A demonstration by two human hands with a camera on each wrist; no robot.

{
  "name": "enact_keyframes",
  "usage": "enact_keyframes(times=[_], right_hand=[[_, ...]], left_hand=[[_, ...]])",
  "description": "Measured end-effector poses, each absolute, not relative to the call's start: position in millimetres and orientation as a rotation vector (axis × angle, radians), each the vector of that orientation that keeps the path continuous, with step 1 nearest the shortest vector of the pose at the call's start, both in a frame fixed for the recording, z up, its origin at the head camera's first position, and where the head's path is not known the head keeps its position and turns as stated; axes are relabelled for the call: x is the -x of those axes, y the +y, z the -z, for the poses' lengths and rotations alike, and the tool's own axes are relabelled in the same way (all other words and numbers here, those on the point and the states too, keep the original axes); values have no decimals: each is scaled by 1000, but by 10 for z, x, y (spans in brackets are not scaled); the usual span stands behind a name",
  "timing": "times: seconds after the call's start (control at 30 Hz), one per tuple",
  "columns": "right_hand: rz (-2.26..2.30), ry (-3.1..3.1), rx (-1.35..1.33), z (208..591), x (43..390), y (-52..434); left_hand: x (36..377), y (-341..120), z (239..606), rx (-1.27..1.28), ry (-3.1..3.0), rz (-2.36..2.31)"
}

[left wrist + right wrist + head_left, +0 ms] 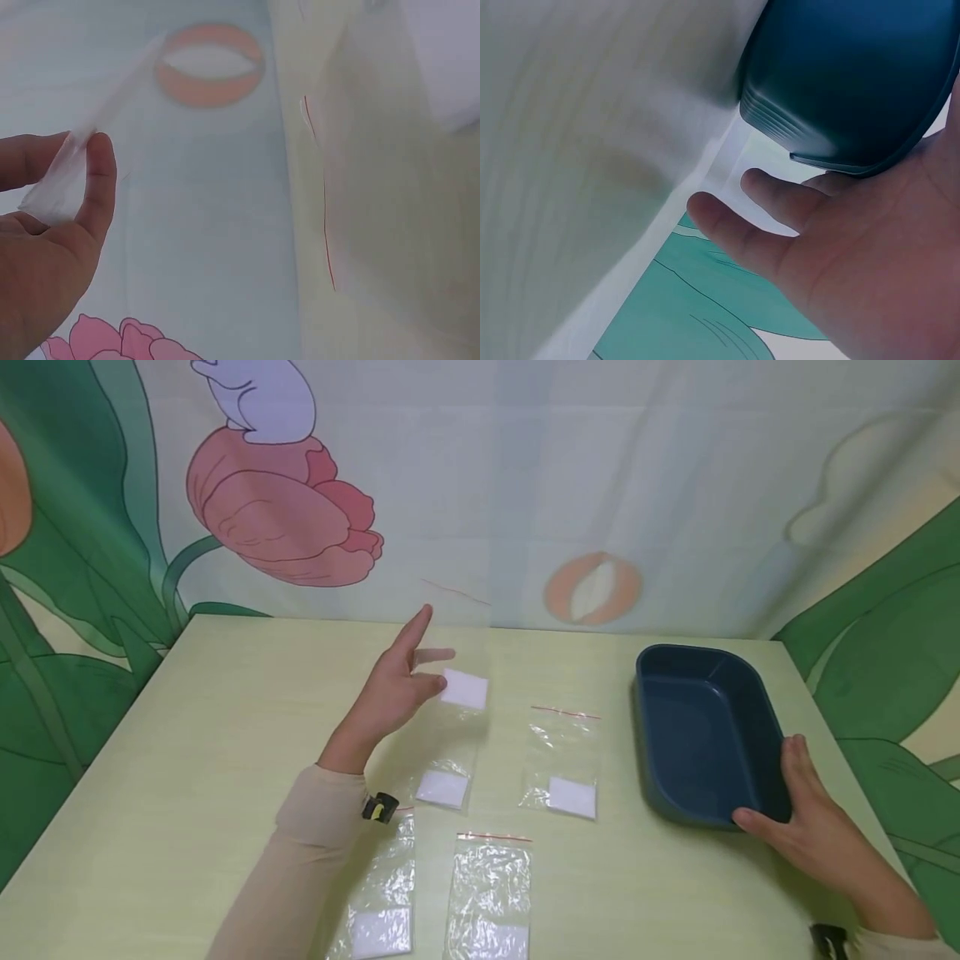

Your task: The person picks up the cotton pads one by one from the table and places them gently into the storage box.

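Pale green table (187,735), left hand (390,693) pinching clear zip bag (453,693), right hand (813,827) gripping blue tub (701,727), no writing readable.

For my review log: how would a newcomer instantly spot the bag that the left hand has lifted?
Start at the dark blue plastic tub on the pale yellow table, then look left to the raised left hand. It pinches a clear zip bag holding a white square pad, the only bag off the table.

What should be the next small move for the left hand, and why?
Probably carry the raised clear bag rightward over the blue tray. The left hand pinches it above the table, and the right hand grips the tray's near corner, which looks empty.
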State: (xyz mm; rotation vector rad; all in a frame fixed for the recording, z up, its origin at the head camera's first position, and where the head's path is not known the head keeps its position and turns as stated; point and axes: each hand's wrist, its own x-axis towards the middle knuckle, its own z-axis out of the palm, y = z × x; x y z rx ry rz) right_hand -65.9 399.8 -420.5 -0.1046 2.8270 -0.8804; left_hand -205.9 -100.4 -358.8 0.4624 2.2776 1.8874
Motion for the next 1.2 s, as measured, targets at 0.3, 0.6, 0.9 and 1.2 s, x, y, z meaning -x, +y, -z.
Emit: enact_keyframes(times=[0.3,0.6,0.9,1.2], right_hand=[[876,2828,101,4201,666,4002],[877,2823,102,4204,672,4010],[894,2819,102,4216,662,4005],[901,2821,108,4214,666,4015]], left_hand=[[2118,-817,3607,-479,2264,-1916],[2153,-546,3614,-534,2254,-1904],[2194,-257,3646,-405,1946,-2048],[2210,-70,3797,-342,1727,-2122]])
